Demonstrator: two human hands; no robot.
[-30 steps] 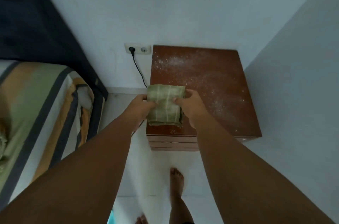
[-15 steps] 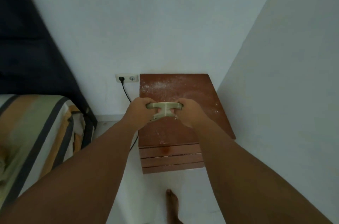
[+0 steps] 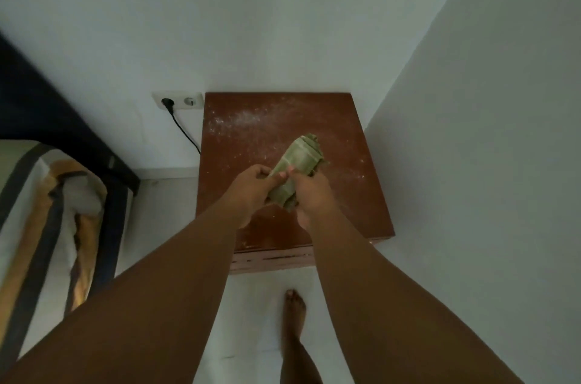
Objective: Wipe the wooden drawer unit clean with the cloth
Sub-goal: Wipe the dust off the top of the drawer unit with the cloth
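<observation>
Cloth: we hold the bunched green cloth point(image 3: 297, 168) above the drawer unit point(image 3: 361, 195), over its dusty top.
Left hand point(image 3: 251, 187): fingers closed on the cloth's near end.
Right hand point(image 3: 312, 195): fingers gripping the cloth too.
Socket point(image 3: 178, 101): left of the unit, plug in.

White double wall socket point(image 3: 178, 100) low on the back wall, with a black plug point(image 3: 167, 103) in its left outlet and the black cable point(image 3: 185, 131) trailing down to the right. On the left there's a bed with a striped sheet point(image 3: 37, 214) in orange, grey and pale bands, plus a dark bed frame point(image 3: 107, 195) along its edge. Light floor point(image 3: 254, 314), one bare foot point(image 3: 294, 305) standing on it. Plain white walls point(image 3: 283, 13) meeting in a corner on the right.
</observation>
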